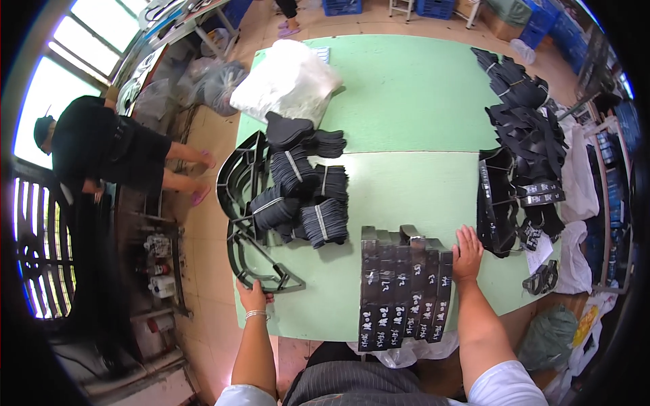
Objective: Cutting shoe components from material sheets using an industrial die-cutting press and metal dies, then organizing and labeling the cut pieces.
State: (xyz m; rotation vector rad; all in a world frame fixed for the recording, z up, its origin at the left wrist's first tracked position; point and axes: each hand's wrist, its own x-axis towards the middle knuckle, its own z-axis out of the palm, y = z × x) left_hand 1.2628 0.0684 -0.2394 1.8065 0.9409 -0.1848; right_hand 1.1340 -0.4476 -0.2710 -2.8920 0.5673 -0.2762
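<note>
My left hand is closed round the near end of a black curved open frame, which looks like a cutting die, at the table's left edge. A larger frame of the same sort lies just beyond it. With fingers stretched out, my right hand rests against the right side of a row of black dies. These stand side by side at the near edge, with white handwriting on their walls. Tied bundles of dark shoe-shaped pieces are piled between the left frames and the middle of the table.
A white plastic bag sits on the green table at the far left. More dark bundles and black dies line the right edge. Another person stands at the left, by a cluttered bench. Shelving is at right.
</note>
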